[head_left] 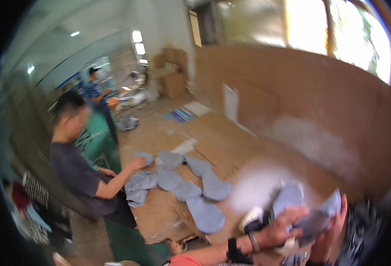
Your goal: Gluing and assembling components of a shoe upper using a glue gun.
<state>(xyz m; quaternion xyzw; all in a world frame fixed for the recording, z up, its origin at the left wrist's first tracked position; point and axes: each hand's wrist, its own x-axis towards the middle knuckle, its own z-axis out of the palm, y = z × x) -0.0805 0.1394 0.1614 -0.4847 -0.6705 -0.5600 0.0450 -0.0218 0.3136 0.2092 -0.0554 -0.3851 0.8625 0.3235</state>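
In front of me at the lower right, a grey fabric piece (313,225) with a paler, pointed end is held up between my hands. My left hand (280,227), with a bracelet and a dark band on its wrist, grips its left side. On the other side my right hand (334,231) has its fingers along the piece's right edge. Motion blurs the fingertips. Just behind my left hand lies a rounded grey piece (287,199). Beside it is a cream and dark object (252,220), too blurred to name.
Several grey fabric pieces with rounded ends (206,217) lie across the cardboard-covered table (160,224). At its left edge a co-worker (78,162) handles a grey piece (144,157). A tall brown board (293,88) borders the far side. Dark cloth (361,230) is piled right of my hands.
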